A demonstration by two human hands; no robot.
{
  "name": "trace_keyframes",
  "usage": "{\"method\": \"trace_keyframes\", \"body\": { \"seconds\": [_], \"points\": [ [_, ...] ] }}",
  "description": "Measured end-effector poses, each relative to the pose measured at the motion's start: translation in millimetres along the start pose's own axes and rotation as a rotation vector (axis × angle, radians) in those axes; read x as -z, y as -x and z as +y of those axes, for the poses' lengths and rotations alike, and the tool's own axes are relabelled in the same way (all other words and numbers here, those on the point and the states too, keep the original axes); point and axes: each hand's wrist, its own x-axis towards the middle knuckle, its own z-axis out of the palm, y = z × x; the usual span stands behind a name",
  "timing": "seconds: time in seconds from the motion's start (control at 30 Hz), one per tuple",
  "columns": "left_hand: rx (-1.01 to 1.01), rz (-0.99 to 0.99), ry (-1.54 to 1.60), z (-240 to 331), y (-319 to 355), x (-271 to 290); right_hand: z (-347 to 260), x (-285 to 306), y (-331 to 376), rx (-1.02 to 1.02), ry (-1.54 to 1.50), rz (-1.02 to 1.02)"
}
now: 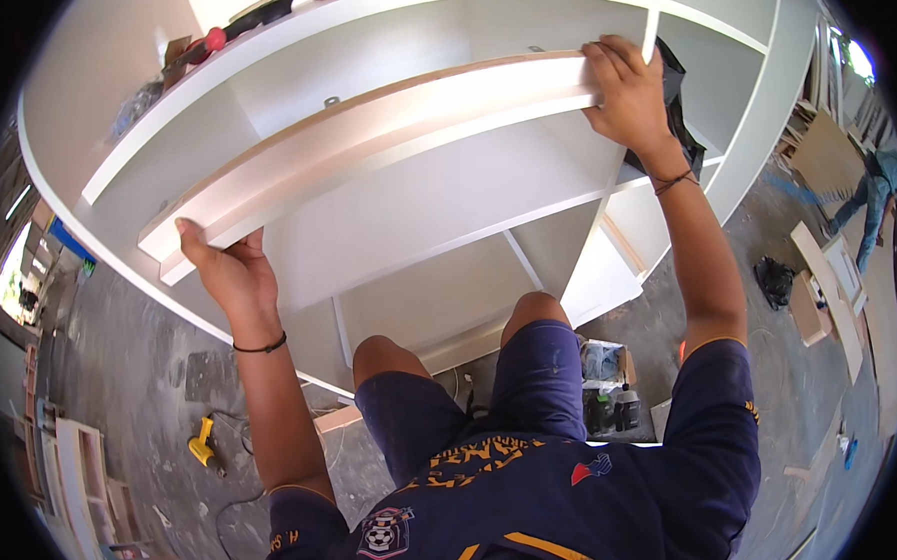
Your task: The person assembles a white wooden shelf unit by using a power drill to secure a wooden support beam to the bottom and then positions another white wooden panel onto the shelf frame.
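Note:
A long white board point(392, 132) with a lengthwise ledge along its near side spans the opening of a large white cabinet point(396, 232). My left hand point(233, 279) grips its left end from below, thumb on the near face. At the other end, my right hand point(628, 92) is closed over the top edge, close to an upright divider. Small metal brackets point(332, 102) show just behind the board's upper edge. The cabinet has several compartments, and a black plastic bag point(673, 95) sits in one behind my right hand.
On the upper shelf lie tools, one with a red knob point(216, 38). A yellow power tool point(204, 446) with a cord rests on the floor at left. A box of bottles and cans point(607, 363) stands by my right knee. Boards point(827, 288) and another person point(870, 201) are at far right.

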Motion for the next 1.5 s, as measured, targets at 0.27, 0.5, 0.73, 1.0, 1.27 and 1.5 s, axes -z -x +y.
{"method": "trace_keyframes", "body": {
  "seconds": [0.27, 0.5, 0.73, 1.0, 1.27, 1.5],
  "points": [
    [0.008, 0.073, -0.100, 5, -1, 3, 0, -6, 3, 0.013, -0.066, 0.013],
    [0.041, -0.167, -0.754, 46, 17, 53, 0, 2, 1, 0.037, -0.025, -0.021],
    [-1.322, -0.276, -1.994, 130, 8, 11, 10, 1, 8, 0.005, -0.006, -0.067],
    [-0.944, -0.503, -2.530, 137, -7, -28, 14, 4, 3, 0.009, 0.012, -0.099],
    [-1.069, -0.577, -2.313, 138, -25, -6, 7, 0, 6, 0.012, 0.029, -0.155],
    [-1.105, -0.608, -2.237, 137, -32, -7, 6, 4, 6, 0.010, 0.056, -0.170]
  ]
}}
